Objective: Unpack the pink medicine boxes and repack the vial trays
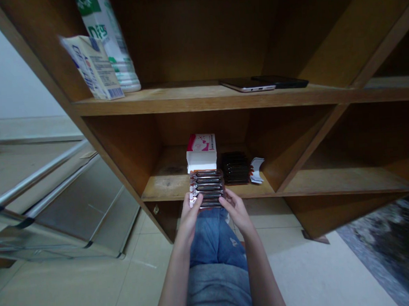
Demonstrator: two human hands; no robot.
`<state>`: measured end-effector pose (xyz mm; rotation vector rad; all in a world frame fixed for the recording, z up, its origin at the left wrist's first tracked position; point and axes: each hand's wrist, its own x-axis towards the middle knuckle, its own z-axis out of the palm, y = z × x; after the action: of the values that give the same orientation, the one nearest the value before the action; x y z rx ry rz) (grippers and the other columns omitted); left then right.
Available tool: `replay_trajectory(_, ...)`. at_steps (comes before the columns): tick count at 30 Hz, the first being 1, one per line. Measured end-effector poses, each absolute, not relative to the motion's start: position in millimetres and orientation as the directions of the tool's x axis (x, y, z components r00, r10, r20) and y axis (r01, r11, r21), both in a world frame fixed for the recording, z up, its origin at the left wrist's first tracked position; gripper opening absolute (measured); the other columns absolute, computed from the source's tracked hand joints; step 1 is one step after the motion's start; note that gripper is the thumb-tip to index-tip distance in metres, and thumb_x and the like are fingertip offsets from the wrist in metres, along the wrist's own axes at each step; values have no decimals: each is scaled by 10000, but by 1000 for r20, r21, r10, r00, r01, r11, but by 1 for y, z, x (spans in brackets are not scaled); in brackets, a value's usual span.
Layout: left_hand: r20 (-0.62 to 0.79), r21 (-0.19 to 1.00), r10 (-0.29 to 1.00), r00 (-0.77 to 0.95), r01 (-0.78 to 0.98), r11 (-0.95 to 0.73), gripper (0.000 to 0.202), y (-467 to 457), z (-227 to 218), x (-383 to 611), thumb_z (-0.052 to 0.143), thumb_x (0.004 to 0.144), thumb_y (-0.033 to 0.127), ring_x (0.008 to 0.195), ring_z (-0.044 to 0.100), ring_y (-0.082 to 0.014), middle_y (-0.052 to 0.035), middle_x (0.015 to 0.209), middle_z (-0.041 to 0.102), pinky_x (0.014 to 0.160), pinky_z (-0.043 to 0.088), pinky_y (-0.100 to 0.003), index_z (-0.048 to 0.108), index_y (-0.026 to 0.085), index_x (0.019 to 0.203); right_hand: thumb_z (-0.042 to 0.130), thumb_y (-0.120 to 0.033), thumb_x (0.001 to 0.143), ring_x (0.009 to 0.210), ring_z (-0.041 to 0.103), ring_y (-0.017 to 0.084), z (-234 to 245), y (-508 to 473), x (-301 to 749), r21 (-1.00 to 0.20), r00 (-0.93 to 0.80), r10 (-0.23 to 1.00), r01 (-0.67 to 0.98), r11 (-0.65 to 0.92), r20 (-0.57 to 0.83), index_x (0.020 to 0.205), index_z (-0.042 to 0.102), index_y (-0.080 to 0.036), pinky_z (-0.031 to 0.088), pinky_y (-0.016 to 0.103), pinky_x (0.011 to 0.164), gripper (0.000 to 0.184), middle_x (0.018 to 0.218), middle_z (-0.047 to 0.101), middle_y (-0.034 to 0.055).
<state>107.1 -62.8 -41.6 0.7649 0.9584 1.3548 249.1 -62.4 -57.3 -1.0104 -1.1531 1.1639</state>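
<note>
The wooden shelf unit (201,100) is standing before the person, with both hands working at its lower shelf (168,188). The left hand (189,218) and right hand (236,211) are closing narrowly on the side edges of a light, fragile ampoule blister tray (206,188), the safest hold, at the shelf's front edge, just before a pink-and-white carton (201,152), its small print blurring beyond reading.

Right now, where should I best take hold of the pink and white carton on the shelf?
Come from above and pinch its two long sides: the carton seems to lie flat, and the ampoule trays block its front end.
</note>
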Motion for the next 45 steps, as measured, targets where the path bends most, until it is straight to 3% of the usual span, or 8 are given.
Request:
replay_trajectory(9, -196, 835, 979, -59, -534, 135, 444, -67, -31, 108, 746, 628, 346, 747, 644, -173, -53, 942, 679, 584, 515, -267, 598, 166, 1005, 624, -584, 714, 827, 623, 219, -60, -64, 254, -981, 19, 983, -60, 182, 182, 1095, 636, -188, 504, 364, 769, 549, 931, 684, 83)
replay_trajectory(13, -193, 819, 979, -63, -560, 126, 425, -69, -27, 104, 741, 636, 326, 720, 650, -165, -47, 904, 688, 579, 521, -264, 599, 162, 1001, 585, -534, 776, 732, 615, 174, -55, -66, 270, -970, 31, 970, 4, 242, 242, 1094, 644, -193, 503, 320, 706, 470, 812, 677, 48)
replay_trajectory(19, -187, 800, 979, -80, -591, 105, 431, -70, -26, 97, 726, 657, 313, 698, 655, -156, -60, 923, 693, 576, 530, -258, 597, 147, 1033, 643, -501, 710, 616, 555, 151, -69, -60, 322, -955, 461, 840, 208, 211, 286, 998, 655, -141, 468, 288, 606, 461, 698, 622, 32)
replay_trajectory(23, -190, 790, 977, -94, -606, 95, 447, -68, -26, 95, 721, 663, 303, 712, 662, -160, -66, 947, 695, 577, 535, -257, 595, 150, 1063, 587, -532, 723, 518, 540, 157, -80, -52, 361, -944, 628, 736, 328, 44, 252, 1036, 633, -99, 439, 278, 542, 536, 607, 599, 26)
replay_trajectory(31, -192, 803, 975, -108, -588, 93, 426, -67, -28, 96, 724, 659, 305, 716, 662, -167, -70, 933, 695, 563, 534, -254, 599, 146, 1034, 530, -485, 763, 672, 635, 236, -83, -37, 386, -731, 482, 826, 669, -133, 292, 1050, 675, -146, 453, 309, 639, 468, 679, 691, 84)
replay_trajectory(35, -196, 811, 974, -111, -576, 98, 427, -68, -30, 98, 732, 650, 315, 717, 664, -166, -66, 934, 693, 576, 531, -256, 604, 148, 1021, 499, -458, 780, 716, 644, 253, -86, -38, 384, -680, 494, 817, 710, -181, 298, 937, 715, -183, 445, 313, 637, 383, 715, 704, 94)
replay_trajectory(40, -193, 813, 976, -102, -574, 101, 424, -68, -31, 99, 730, 658, 319, 733, 662, -163, -55, 947, 688, 586, 538, -259, 602, 159, 1029, 497, -460, 768, 698, 636, 252, -87, -38, 384, -680, 517, 799, 707, -196, 308, 1083, 667, -165, 444, 321, 648, 464, 699, 695, 78)
replay_trajectory(45, -183, 816, 977, -105, -570, 92, 406, -68, -29, 100, 730, 654, 315, 740, 657, -164, -56, 934, 689, 575, 533, -253, 605, 159, 1008, 475, -451, 778, 705, 630, 241, -86, -35, 387, -668, 474, 839, 719, -193, 267, 1016, 699, -185, 430, 305, 625, 422, 737, 698, 86)
